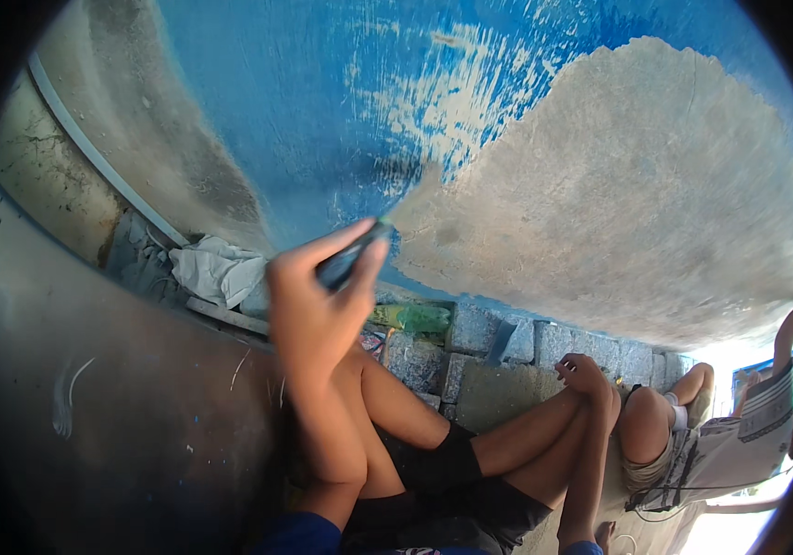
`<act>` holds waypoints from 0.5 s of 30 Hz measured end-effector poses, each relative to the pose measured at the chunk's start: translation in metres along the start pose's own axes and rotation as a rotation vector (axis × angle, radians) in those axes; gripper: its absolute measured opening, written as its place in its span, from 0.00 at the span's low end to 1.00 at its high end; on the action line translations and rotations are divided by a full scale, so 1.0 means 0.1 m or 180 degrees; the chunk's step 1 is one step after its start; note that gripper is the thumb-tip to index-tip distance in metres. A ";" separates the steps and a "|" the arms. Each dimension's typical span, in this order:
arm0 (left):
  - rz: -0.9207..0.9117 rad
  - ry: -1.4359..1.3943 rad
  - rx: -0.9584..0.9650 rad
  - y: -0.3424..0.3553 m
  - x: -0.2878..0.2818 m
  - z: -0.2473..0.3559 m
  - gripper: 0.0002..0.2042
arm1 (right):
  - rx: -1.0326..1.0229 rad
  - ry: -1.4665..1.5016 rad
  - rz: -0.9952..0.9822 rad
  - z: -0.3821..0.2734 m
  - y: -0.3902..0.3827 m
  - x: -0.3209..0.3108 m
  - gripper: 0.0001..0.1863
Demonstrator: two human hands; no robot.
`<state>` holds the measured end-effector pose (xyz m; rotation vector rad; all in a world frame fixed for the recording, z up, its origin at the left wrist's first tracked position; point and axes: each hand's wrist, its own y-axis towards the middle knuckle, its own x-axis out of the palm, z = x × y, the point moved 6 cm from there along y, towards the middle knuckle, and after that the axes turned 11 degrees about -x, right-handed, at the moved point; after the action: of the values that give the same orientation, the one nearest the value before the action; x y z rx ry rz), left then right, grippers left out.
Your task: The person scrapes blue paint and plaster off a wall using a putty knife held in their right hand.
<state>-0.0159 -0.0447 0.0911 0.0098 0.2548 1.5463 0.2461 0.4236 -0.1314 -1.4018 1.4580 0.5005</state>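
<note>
My left hand [313, 305] grips a dark-handled scraper [352, 250], raised against a curved surface of worn blue paint [267, 111]. Its blurred blade points up to the right, at the border between pale scratched blue and a large bare grey patch [600, 213]. My right hand [583, 375] rests at my bent right knee, fingers loosely curled and apart, holding nothing that I can see.
Rough stone blocks [553, 344] line the base, with a green plastic bottle [419, 318] and crumpled white material [216, 268]. A dark curved metal surface [119, 388] fills the lower left. A co-worker [720, 458] sits at the right, an arm raised to the surface.
</note>
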 end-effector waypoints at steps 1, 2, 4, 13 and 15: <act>-0.0055 -0.0048 0.0023 0.03 0.05 -0.03 0.15 | -0.0001 0.0028 0.0005 -0.01 0.01 0.00 0.14; -0.0113 -0.0082 0.0034 0.06 0.09 -0.06 0.15 | -0.0002 0.0057 0.0012 -0.01 0.01 0.00 0.14; -0.0159 -0.0070 -0.0222 0.04 0.00 -0.10 0.14 | 0.0017 0.0049 0.0024 0.00 -0.03 0.01 0.14; -0.0201 -0.0035 -0.0145 0.09 0.04 -0.15 0.15 | 0.0061 0.0081 0.0027 0.00 0.02 0.00 0.14; -0.0269 -0.0045 -0.0336 0.05 0.04 -0.15 0.15 | 0.0067 0.0081 0.0019 0.02 -0.01 0.00 0.14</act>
<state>-0.0236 -0.0431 0.0770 -0.0720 0.1602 1.4733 0.2478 0.4245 -0.1318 -1.3921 1.4841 0.4713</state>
